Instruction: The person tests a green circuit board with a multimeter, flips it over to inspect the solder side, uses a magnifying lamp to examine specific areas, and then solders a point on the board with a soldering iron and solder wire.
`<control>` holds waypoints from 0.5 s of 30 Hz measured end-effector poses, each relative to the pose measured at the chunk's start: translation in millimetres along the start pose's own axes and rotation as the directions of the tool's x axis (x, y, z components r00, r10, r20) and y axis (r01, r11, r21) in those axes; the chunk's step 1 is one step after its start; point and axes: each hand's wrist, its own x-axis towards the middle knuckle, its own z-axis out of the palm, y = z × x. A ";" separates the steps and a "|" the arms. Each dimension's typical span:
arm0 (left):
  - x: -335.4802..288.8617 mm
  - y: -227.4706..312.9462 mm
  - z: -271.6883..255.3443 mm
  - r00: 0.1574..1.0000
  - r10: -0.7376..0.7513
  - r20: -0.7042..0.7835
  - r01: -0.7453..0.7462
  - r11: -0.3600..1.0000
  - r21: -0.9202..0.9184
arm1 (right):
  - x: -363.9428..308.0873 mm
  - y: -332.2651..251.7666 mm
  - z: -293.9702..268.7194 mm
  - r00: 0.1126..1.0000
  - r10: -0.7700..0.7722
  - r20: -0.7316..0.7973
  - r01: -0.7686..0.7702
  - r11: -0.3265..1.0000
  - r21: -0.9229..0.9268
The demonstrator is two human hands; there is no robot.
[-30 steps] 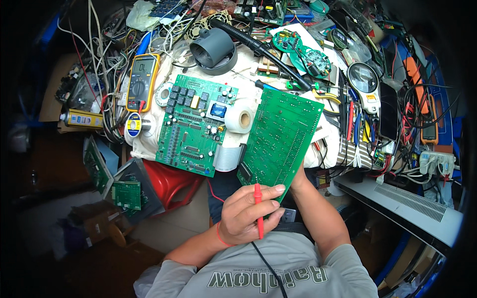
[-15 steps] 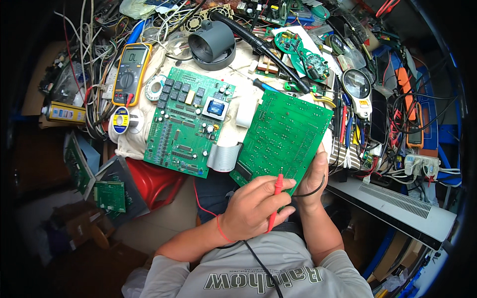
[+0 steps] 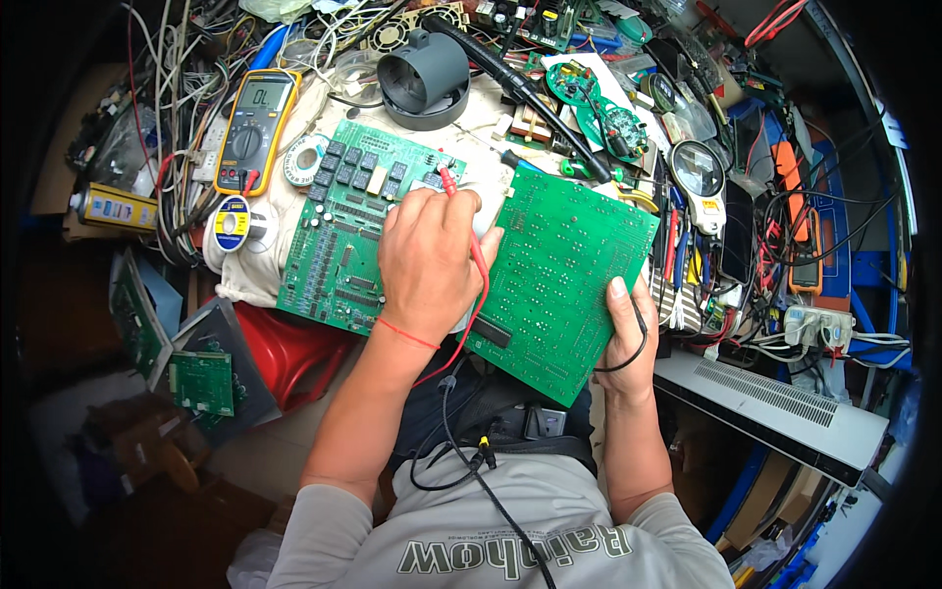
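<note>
The counter (image 3: 491, 108) is packed w/ wires, tools & small parts, w/ a white cloth under the middle.

Two big green circuit boards lie there. The right board (image 3: 564, 280) is tilted, its low edge off the counter & over the person's lap. The right hand (image 3: 628, 339) holds it at the lower right edge: thumb on top, other fingers hidden under, so clenched on the board. A black wire loops by that thumb.

The left board (image 3: 339, 231) lies flat on the cloth, just beside the right board. It has rows of black blocks near its top.

The left hand (image 3: 427, 260) rests over the left board's right part. Its fingers are curled tight on a red probe (image 3: 461, 211), tip up near the board's top right corner. The probe's red wire runs down by the wrist.

A black round fan-like thing (image 3: 422, 79) sits above the left board. A yellow meter (image 3: 255, 128) lies top left, well apart from the hands. A small solder roll (image 3: 233, 223) sits below the meter.
</note>
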 end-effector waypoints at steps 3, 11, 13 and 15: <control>0.1 0.6 -6.4 0.998 -0.044 -0.049 0.041 0.997 -0.072 | -0.6 2.5 -3.5 1.000 0.011 -0.006 -0.011 0.999 0.035; 35.1 -14.4 -34.8 0.948 -0.299 -0.110 0.227 0.875 -0.428 | 0.3 5.3 -11.3 0.997 0.067 0.036 -0.073 0.979 0.193; 61.1 -28.1 -23.0 0.970 -0.174 -0.170 0.111 0.938 -0.327 | 0.9 5.8 -12.7 0.996 0.073 0.046 -0.081 0.976 0.201; 79.3 -37.3 -8.2 0.965 -0.262 0.012 0.248 0.898 -0.364 | 1.7 7.3 -14.1 0.995 0.077 0.064 -0.089 0.971 0.220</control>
